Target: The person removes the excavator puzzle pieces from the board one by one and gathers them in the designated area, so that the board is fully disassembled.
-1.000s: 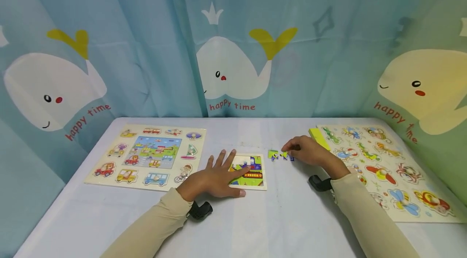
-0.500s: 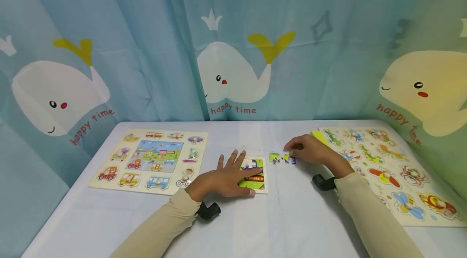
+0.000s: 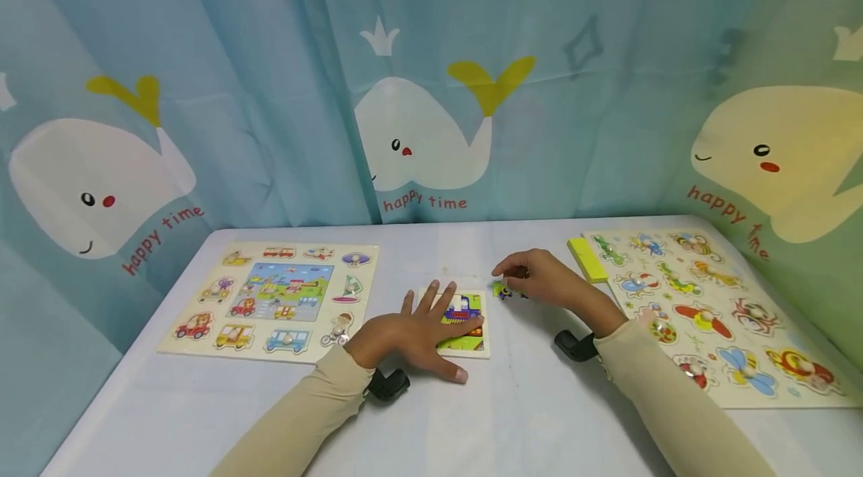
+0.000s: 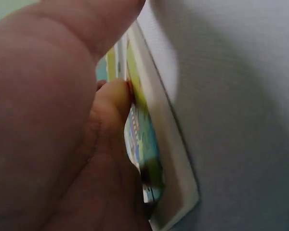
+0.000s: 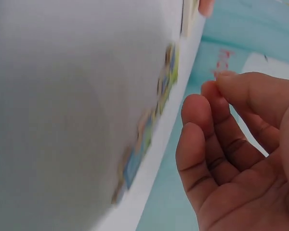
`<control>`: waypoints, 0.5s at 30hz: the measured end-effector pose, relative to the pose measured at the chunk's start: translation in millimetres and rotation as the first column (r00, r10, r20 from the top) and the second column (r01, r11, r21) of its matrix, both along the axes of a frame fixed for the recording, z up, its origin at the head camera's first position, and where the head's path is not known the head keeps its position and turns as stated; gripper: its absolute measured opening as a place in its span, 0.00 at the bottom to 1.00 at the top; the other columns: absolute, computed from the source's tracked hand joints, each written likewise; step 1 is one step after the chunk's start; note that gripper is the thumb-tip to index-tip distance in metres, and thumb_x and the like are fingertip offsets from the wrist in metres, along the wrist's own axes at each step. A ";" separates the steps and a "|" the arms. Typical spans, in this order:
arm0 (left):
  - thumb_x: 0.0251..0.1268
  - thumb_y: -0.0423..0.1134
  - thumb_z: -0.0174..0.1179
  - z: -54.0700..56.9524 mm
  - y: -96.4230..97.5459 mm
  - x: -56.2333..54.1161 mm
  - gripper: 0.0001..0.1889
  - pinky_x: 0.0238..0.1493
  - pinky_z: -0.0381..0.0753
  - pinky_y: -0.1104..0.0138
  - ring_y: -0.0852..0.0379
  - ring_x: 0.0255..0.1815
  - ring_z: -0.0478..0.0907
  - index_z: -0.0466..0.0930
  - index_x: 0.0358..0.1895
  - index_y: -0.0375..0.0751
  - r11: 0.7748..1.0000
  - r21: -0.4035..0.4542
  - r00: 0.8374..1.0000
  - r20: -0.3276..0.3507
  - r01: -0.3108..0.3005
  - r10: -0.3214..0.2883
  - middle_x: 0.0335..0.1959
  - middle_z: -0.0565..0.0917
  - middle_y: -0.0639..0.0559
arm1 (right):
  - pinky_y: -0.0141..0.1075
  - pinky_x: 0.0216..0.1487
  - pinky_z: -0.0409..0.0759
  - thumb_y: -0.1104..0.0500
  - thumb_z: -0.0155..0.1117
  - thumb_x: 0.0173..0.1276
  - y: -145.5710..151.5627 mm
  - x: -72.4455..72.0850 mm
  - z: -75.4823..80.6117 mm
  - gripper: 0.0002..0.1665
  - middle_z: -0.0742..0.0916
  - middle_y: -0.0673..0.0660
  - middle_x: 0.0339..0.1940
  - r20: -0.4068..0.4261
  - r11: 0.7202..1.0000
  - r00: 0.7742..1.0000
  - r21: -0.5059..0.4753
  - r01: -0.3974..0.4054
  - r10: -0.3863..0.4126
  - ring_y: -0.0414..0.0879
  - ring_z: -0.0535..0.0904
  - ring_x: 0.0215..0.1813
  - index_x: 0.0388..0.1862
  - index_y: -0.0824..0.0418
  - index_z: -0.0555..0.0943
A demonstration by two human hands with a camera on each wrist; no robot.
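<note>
My left hand (image 3: 418, 335) lies with spread fingers across a small framed jigsaw puzzle (image 3: 475, 346) showing a train-like picture. In the left wrist view the puzzle's pale frame (image 4: 176, 178) runs beside the thumb and a bent finger. To the right of that frame, loose jigsaw pieces (image 3: 500, 289) lie on the table, partly hidden by my right hand (image 3: 549, 281). The right wrist view shows these pieces (image 5: 135, 159) in a row. There, the right fingers are loosely curved, thumb near the index finger, with nothing visible between them.
On the left lies a vehicle peg puzzle board (image 3: 270, 353). An insect peg puzzle board (image 3: 735, 387) lies on the right, with a yellow block (image 3: 588, 260) at its edge. A blue whale-print curtain (image 3: 290, 110) hangs behind the table (image 3: 506, 424).
My right hand has shifted left, from beside the loose pieces to over them, covering more of them. My left hand has slid a little to the right across the puzzle.
</note>
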State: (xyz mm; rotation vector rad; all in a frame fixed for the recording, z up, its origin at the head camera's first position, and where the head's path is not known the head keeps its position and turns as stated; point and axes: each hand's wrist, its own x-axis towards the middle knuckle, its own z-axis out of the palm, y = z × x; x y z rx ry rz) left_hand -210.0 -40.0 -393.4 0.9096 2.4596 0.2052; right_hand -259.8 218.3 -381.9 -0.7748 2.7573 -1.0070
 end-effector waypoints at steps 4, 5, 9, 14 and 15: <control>0.56 0.71 0.57 0.7 -0.3 1.0 0.45 0.68 0.25 0.41 0.46 0.75 0.16 0.44 0.76 0.77 1.000 -0.015 1.000 -0.019 0.013 -0.013 0.78 0.25 0.50 | 0.36 0.38 0.78 0.71 0.63 0.64 -9.5 4.6 0.2 0.11 0.87 0.55 0.38 -0.022 0.997 0.997 -0.006 -0.077 0.077 0.42 0.78 0.35 0.45 0.67 0.85; 0.56 0.71 0.57 0.3 -0.2 1.2 0.45 0.68 0.25 0.41 0.46 0.75 0.16 0.44 0.76 0.77 1.000 -0.016 1.000 -0.024 0.014 -0.014 0.78 0.25 0.50 | 0.36 0.39 0.78 0.71 0.64 0.64 -11.5 5.6 0.4 0.11 0.87 0.55 0.38 -0.029 0.995 0.995 -0.008 -0.099 0.099 0.42 0.79 0.36 0.45 0.67 0.85; 0.56 0.71 0.56 -1.3 -0.4 2.9 0.45 0.68 0.26 0.39 0.45 0.75 0.17 0.45 0.76 0.76 1.000 -0.002 1.000 -0.028 0.009 -0.009 0.78 0.25 0.49 | 0.37 0.44 0.79 0.69 0.65 0.65 -19.3 9.9 0.6 0.11 0.87 0.52 0.40 0.001 0.989 0.989 -0.014 -0.147 0.147 0.43 0.79 0.41 0.46 0.65 0.85; 0.56 0.71 0.56 -2.9 -2.5 4.8 0.45 0.67 0.24 0.39 0.45 0.75 0.15 0.44 0.76 0.78 1.000 -0.008 1.000 -0.014 0.020 -0.020 0.78 0.24 0.49 | 0.43 0.48 0.79 0.69 0.63 0.66 -27.9 16.3 -3.0 0.11 0.87 0.53 0.43 0.008 0.984 0.984 -0.027 -0.177 0.177 0.47 0.80 0.47 0.47 0.64 0.84; 0.55 0.72 0.57 -3.2 -2.7 5.2 0.45 0.67 0.24 0.39 0.45 0.75 0.16 0.44 0.75 0.78 1.000 -0.010 1.000 -0.013 0.020 -0.020 0.78 0.24 0.49 | 0.45 0.49 0.78 0.69 0.62 0.66 -29.1 17.3 -4.3 0.12 0.87 0.53 0.44 -0.003 0.983 0.984 -0.028 -0.180 0.180 0.47 0.80 0.47 0.47 0.65 0.84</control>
